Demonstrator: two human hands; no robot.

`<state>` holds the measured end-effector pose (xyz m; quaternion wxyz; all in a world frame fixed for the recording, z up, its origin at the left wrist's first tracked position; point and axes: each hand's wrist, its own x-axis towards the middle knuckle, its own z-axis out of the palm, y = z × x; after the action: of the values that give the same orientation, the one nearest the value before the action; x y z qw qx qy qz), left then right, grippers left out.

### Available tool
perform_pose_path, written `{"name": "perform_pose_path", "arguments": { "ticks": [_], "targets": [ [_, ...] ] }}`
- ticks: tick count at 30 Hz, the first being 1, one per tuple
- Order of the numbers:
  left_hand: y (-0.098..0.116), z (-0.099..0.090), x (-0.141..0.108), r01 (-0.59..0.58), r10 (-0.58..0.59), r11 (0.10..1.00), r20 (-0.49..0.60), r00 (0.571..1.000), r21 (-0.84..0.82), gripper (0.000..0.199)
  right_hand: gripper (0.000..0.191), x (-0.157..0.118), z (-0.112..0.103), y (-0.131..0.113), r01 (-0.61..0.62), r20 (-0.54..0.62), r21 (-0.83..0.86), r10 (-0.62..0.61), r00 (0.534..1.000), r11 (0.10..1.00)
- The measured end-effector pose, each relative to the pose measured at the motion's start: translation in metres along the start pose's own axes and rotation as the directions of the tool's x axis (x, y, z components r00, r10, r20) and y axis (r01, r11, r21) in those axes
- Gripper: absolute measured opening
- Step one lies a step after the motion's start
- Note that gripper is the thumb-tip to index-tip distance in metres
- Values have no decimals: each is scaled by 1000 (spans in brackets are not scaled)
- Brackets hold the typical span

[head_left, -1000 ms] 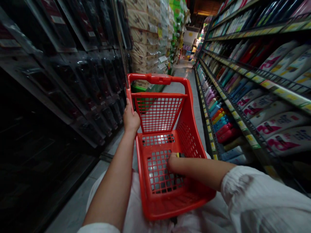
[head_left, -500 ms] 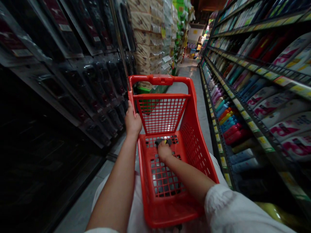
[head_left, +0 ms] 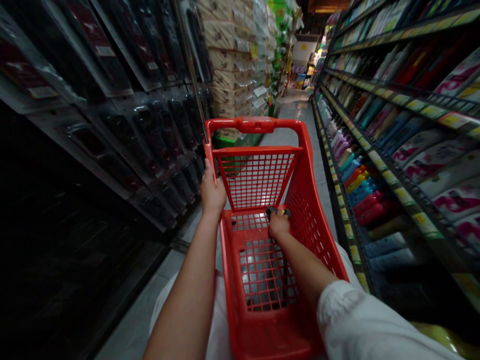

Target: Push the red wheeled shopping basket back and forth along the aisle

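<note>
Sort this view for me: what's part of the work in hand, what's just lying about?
In use:
- red shopping cart, left hand on its side rim
- small dark item with a yellow patch, in the right hand, inside the cart; too small to identify

Just around:
- bottles on the right-hand shelves
- stacked beige packs
- hanging clear-fronted packs, left

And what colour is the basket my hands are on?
The basket is red all over, seen best in the current head view.
</note>
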<state>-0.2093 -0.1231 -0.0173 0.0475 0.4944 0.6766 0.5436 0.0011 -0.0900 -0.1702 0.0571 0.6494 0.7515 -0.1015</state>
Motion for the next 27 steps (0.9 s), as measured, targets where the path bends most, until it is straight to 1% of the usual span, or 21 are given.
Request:
{"name": "perform_pose_path", "arguments": {
  "ticks": [3, 6, 8, 10, 13, 16, 18, 20, 21, 23, 25, 27],
  "targets": [
    [-2, 2, 0, -26, 26, 1000, 6, 1000, -2, 77, 45, 2, 4, -43, 52, -10, 25, -51, 999, 998],
    [-4, 2, 0, -43, 43, 999, 6, 999, 3, 76, 46, -2, 6, -90, 189, 4, 52, -190, 982, 981],
    [-4, 1, -1, -35, 35, 999, 4, 999, 15, 75, 44, -6, 6, -112, 319, 28, 70, -321, 947, 945],
    [-4, 0, -1, -17, 17, 999, 7, 1000, 33, 74, 42, -10, 7, -122, 449, 57, 85, -455, 889, 889],
    [-2, -2, -1, 2, -3, 999, 21, 1000, 47, 74, 44, -14, 7, -115, 581, 91, 86, -588, 804, 809],
    [0, -2, 0, -18, 17, 999, 26, 1000, 34, 77, 50, -22, 6, -96, 711, 131, 18, -706, 696, 703],
    [1, -2, 0, -31, 31, 999, 22, 999, 32, 76, 51, -34, 6, -85, 776, 160, -44, -762, 627, 629],
    [3, -2, 1, -24, 23, 999, 24, 999, 40, 76, 47, -54, 7, -76, 820, 186, -93, -799, 572, 565],
    [4, -2, 2, -15, 13, 999, 27, 1000, 47, 75, 44, -66, 9, -72, 834, 206, -114, -808, 551, 540],
    [6, -3, 2, 4, -6, 998, 33, 999, 59, 75, 38, -93, 14, -64, 849, 257, -144, -809, 529, 509],
    [7, -4, 3, 17, -19, 998, 42, 999, 68, 76, 34, -114, 18, -53, 849, 300, -143, -795, 527, 509],
    [7, -4, 3, 19, -23, 997, 53, 998, 79, 77, 33, -121, 17, -40, 845, 305, -132, -789, 533, 519]
  ]
}}
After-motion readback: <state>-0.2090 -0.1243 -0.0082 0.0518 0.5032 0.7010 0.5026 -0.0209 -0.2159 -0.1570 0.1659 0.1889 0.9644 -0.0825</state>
